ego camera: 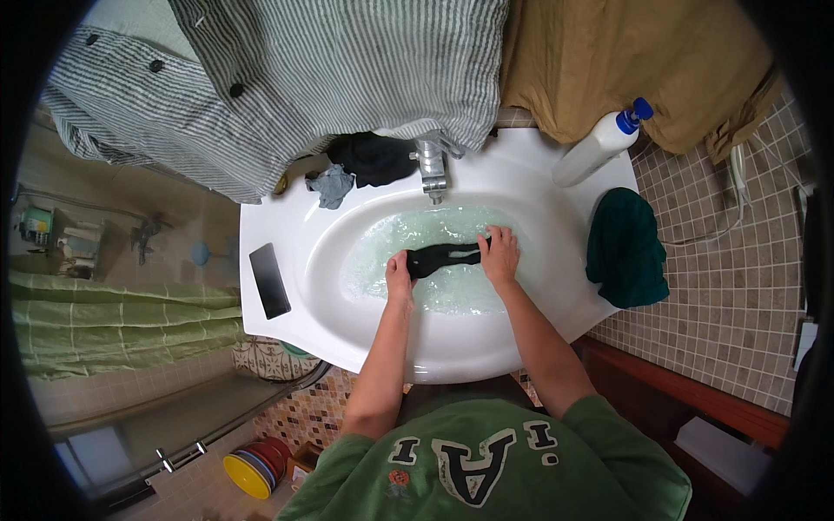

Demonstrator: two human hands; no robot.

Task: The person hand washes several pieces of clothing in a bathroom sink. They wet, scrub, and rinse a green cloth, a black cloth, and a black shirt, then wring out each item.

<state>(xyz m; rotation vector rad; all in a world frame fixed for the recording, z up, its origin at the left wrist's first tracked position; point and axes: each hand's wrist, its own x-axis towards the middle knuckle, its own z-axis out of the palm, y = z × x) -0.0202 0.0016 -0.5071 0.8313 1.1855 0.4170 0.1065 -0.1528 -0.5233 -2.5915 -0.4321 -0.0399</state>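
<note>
A white washbasin (365, 345) holds cloudy, sudsy water (449, 293). Stretched between my two hands, just over or at the water, is a wet black cloth item (433, 259), perhaps a sock. My left hand (399, 277) grips its wide end, thumb on top. My right hand (500, 253) holds the narrower end with the fingers over it. A chrome tap (431, 170) stands at the basin's back edge, above the water. Beside the tap lie a black cloth (374, 158) and a small grey cloth (332, 186).
A dark phone (270, 281) lies on the left ledge. On the right are a white pump bottle (596, 150) and a dark green cloth (627, 247). A striped shirt (365, 65) and a brown garment (586, 58) hang over the back. Stacked plastic bowls (247, 474) sit at lower left.
</note>
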